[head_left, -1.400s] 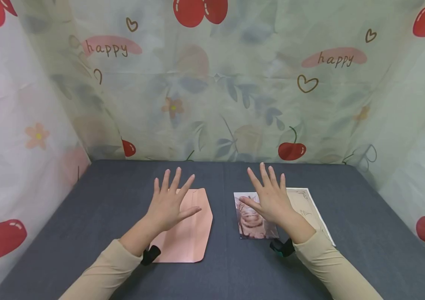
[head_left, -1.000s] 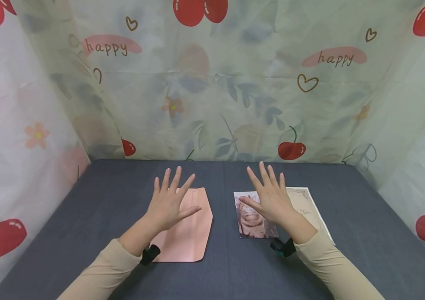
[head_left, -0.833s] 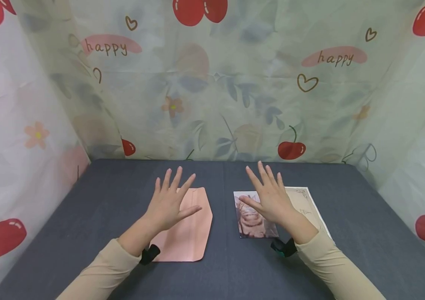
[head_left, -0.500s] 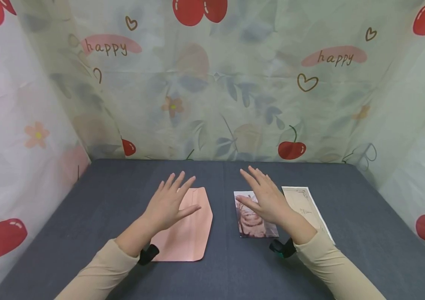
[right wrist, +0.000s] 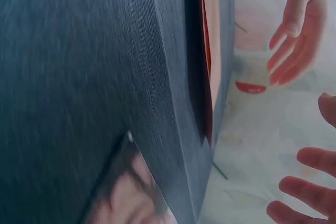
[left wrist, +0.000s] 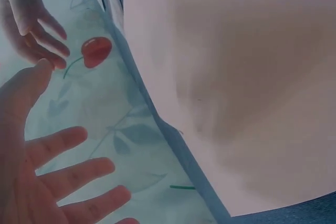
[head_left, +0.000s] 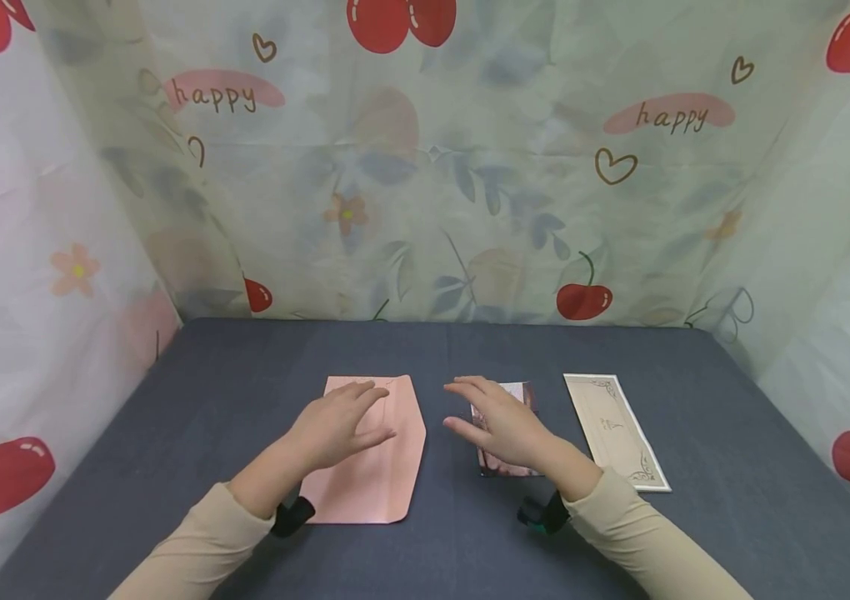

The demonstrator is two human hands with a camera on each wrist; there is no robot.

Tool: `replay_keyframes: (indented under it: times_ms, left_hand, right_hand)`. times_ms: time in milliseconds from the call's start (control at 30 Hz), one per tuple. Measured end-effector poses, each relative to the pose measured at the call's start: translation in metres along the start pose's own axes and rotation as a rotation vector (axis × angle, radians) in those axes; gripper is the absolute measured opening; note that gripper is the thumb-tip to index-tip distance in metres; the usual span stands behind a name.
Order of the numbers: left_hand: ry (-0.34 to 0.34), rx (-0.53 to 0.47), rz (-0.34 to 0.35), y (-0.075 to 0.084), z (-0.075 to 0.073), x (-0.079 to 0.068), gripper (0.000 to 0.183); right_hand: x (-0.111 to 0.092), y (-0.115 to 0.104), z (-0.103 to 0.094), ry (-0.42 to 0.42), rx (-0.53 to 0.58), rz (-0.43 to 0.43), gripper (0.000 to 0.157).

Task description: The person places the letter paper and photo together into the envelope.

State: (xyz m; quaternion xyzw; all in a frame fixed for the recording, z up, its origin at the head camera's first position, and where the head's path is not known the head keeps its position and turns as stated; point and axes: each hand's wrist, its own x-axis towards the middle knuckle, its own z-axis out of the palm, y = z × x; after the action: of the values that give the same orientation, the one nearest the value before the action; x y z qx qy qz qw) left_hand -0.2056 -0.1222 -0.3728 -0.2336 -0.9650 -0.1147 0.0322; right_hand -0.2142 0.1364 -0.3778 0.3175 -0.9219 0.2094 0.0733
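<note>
My left hand [head_left: 335, 427] hovers above a pink envelope [head_left: 368, 492], fingers relaxed and holding nothing. The envelope lies flat with its tapered flap toward the right; the hand covers part of it. Over a printed photo [head_left: 518, 393] in pinkish-brown tones hangs my right hand [head_left: 503, 425], its fingers loosely bent, thumb apart, nothing between them. Most of the photo is hidden under that hand. A cream card [head_left: 608, 425] with a white border and dark ornamental corners lies farther right. In the left wrist view the envelope [left wrist: 236, 103] fills much of the frame.
Dark blue-grey cloth covers the table [head_left: 447, 550], with a seam down the middle. A patterned curtain [head_left: 432, 192] with cherries and "happy" lettering encloses the back and both sides. Black straps with small cameras [head_left: 293, 517] sit at both wrists.
Both hands went from spread, raised fingers to lowered, relaxed ones. The right hand shifted left and uncovered the cream card. The envelope, photo and card stayed in place.
</note>
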Motion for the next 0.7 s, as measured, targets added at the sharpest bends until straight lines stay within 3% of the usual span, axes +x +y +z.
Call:
replay_keyframes:
  times_ms: [433,700]
  left_hand:
    - [-0.163,-0.053,0.01,-0.004,0.013,-0.007,0.055]
    - [-0.238,-0.057,-0.024,-0.004,0.02,-0.008,0.061]
  right_hand:
    - [0.008,-0.013,0.027,-0.14,0.085,-0.087,0.047]
    - [0.01,-0.021,0.039,-0.183,0.02,-0.117,0.047]
